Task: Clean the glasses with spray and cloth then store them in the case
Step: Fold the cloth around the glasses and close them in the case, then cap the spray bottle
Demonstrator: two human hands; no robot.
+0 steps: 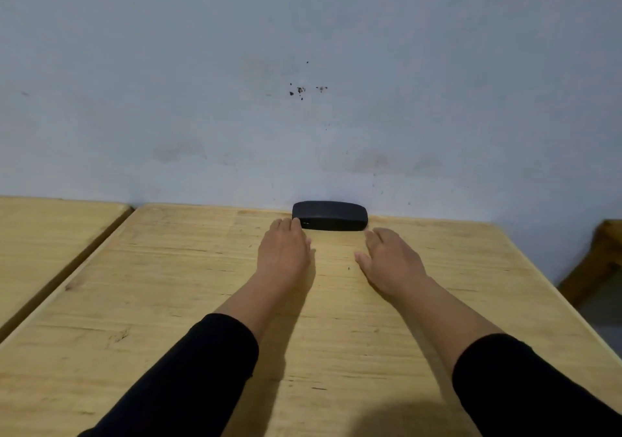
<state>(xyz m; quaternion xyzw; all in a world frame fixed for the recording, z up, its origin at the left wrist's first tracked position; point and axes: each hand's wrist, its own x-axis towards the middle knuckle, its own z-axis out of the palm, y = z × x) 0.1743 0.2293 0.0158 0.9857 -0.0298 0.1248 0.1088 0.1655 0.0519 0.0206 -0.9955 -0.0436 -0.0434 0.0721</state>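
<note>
Surroundings: I see a pale wooden table [168, 302] pushed against a blue-grey wall [303, 49] that carries a few dark specks; a second table [50, 234] stands just beside it on the left, and a darker wooden piece [602, 255] shows at the right edge.
Case: the black glasses case [331, 215] lies closed at the table's far edge, against the wall (its long side faces me).
In the way: I find nothing between either hand and the case.
Left hand: my left hand [284, 251] reaches forward palm down, fingers straight and together, fingertips at the case's left end; it grips nothing.
Right hand: my right hand [390, 258] lies palm down near the case's right end, fingers relaxed, thumb spread inward, holding nothing.
Sleeves: black sleeves [208, 362] cover both forearms.
</note>
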